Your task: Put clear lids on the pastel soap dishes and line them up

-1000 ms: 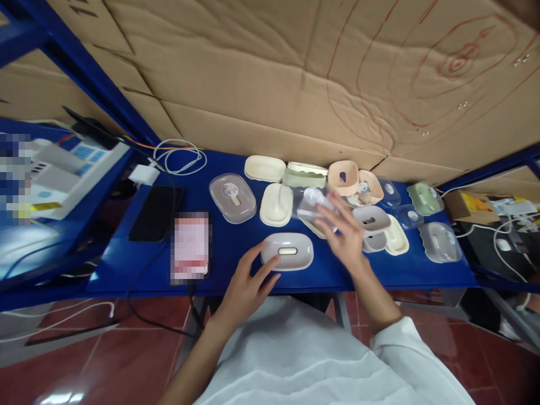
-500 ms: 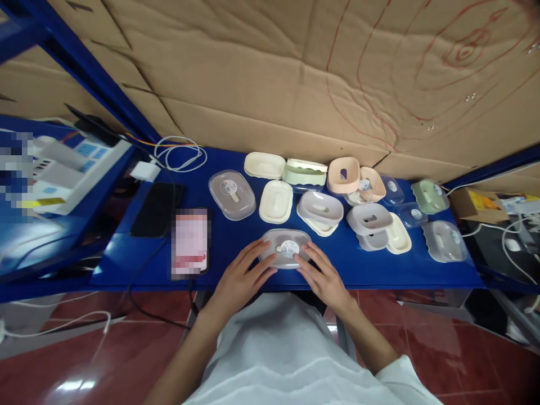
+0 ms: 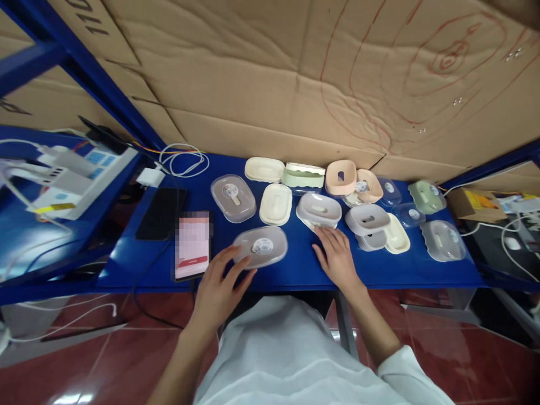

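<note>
A grey oval dish with a clear lid and round label (image 3: 270, 246) lies near the front edge of the blue table. My left hand (image 3: 223, 278) touches its left end, thumb and fingers apart around that end. My right hand (image 3: 336, 254) is at the front of a cream tray (image 3: 307, 221) beneath a grey dish (image 3: 319, 209), fingers slightly spread; its fingertips reach the tray's edge. Whether they touch it is unclear. Another lidded grey dish (image 3: 233, 198) sits behind my left hand, beside a cream tray (image 3: 275, 204).
Cream, green, peach and grey dishes, with clear lids, spread to the right. A phone with a lit screen (image 3: 193, 246), a black phone (image 3: 160, 214), a white charger (image 3: 151, 176) and cables lie left. Cardboard (image 3: 236, 73) stands behind the blue table (image 3: 295, 275).
The lidded grey dish has shifted left, with my left hand at its left end. My right hand has left it and moved right towards the stacked cream tray and grey dish.
</note>
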`<state>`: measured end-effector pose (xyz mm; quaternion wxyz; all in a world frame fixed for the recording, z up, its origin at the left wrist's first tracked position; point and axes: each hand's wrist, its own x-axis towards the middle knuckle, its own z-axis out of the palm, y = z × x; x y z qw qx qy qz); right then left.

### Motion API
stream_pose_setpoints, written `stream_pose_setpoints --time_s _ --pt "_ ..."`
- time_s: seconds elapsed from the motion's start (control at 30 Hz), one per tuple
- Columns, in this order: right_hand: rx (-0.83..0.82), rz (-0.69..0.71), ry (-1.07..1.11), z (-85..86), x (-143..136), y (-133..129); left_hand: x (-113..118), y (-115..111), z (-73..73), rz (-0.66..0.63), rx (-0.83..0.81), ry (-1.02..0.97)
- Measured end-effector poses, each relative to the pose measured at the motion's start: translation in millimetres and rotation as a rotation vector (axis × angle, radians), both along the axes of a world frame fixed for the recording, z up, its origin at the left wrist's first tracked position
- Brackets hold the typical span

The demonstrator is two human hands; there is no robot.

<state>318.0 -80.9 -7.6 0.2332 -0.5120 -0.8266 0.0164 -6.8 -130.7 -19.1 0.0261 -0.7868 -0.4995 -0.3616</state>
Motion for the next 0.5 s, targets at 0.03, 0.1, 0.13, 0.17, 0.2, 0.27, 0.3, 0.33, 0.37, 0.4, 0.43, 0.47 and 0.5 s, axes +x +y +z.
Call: stream_pose_setpoints --time_s 0.03,0.1,0.13,0.17,0.2,0.27,0.3,0.33,0.37,0.4,0.43,0.47,0.5 --pt "-0.004 -0.020 -0.022 -1.6 -0.1 -0.4 -1.6 0.8 -0.5 0.044 0.009 0.004" --pt "-0.027 0.002 -0.036 -4.3 -1.7 -6.9 -1.3 2.8 -1.4 0.138 0.027 0.005" --pt "-0.041 0.026 -0.026 -4.8 -2.6 -12.3 0.8 3.4 -1.7 0.183 0.036 0.000" --pt "-0.056 0.052 -0.009 -4.5 -3.1 -18.3 4.2 3.5 -1.9 0.221 0.049 -0.008" --pt "-0.073 0.085 0.014 -3.4 -3.1 -24.1 8.9 3.1 -1.9 0.241 0.059 -0.015" --pt "-0.098 0.162 0.082 0.4 -1.6 -32.4 21.8 0.9 -1.2 0.192 0.071 -0.025" --pt "-0.095 0.187 0.119 2.4 -0.2 -33.9 29.6 -0.3 -0.4 0.119 0.065 -0.018" --pt "-0.078 0.192 0.149 4.1 1.5 -33.2 38.0 -1.3 0.5 0.028 0.055 -0.009" --pt "-0.051 0.173 0.166 5.2 3.2 -30.5 46.4 -1.6 1.5 -0.065 0.024 0.011" --pt "-0.023 0.135 0.166 5.8 4.9 -26.0 54.6 -1.2 2.5 -0.140 -0.014 0.043" --pt "-0.002 0.092 0.148 5.7 6.6 -20.3 61.9 0.0 3.3 -0.176 -0.054 0.074" --pt "0.009 0.056 0.121 5.3 8.3 -14.0 68.0 1.6 3.7 -0.202 -0.093 0.107" --pt "0.014 0.032 0.095 4.7 10.0 -8.0 72.6 3.5 3.7 -0.221 -0.115 0.133"
